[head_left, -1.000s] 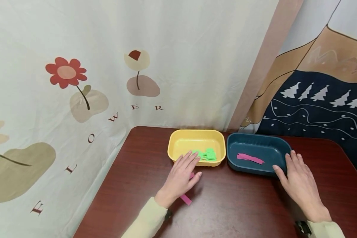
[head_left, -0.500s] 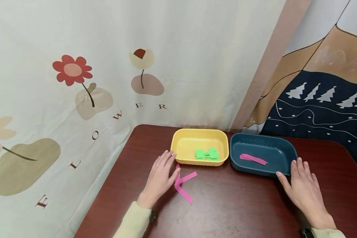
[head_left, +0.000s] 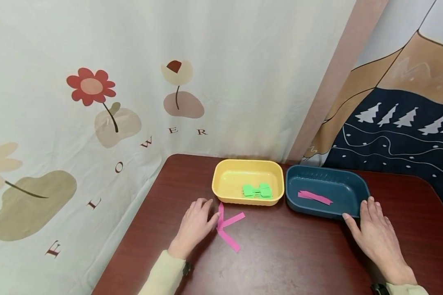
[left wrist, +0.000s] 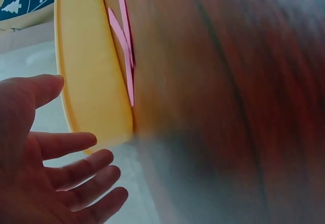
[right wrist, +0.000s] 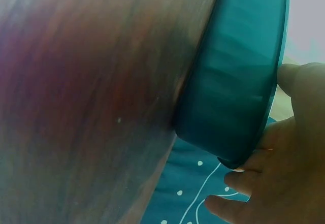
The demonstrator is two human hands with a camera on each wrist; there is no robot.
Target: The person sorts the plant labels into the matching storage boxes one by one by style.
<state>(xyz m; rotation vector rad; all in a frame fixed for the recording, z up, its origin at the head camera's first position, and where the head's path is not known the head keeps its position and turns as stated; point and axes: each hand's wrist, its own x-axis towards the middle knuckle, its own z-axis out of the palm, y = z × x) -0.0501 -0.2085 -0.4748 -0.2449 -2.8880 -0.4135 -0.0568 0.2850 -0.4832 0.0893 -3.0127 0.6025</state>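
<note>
Over the table, my left hand hovers with relaxed fingers and holds nothing. Beside its thumb lie thin pink strips, meeting in a branching shape on the wood. In the left wrist view the fingers are spread in front of the yellow bin. My right hand rests at the near right corner of the dark blue bin, thumb at the front rim and fingers extended along the side. The right wrist view shows the thumb touching the rim of this bin. Another pink piece lies inside it.
The yellow bin stands at the back of the brown table, side by side with the blue one. Several bright green pieces lie in it. A printed curtain hangs right behind the table.
My left hand has drawn back from over the yellow bin, left and down, uncovering the green pieces and the pink strips on the table. My right hand stays at the blue bin's corner.
</note>
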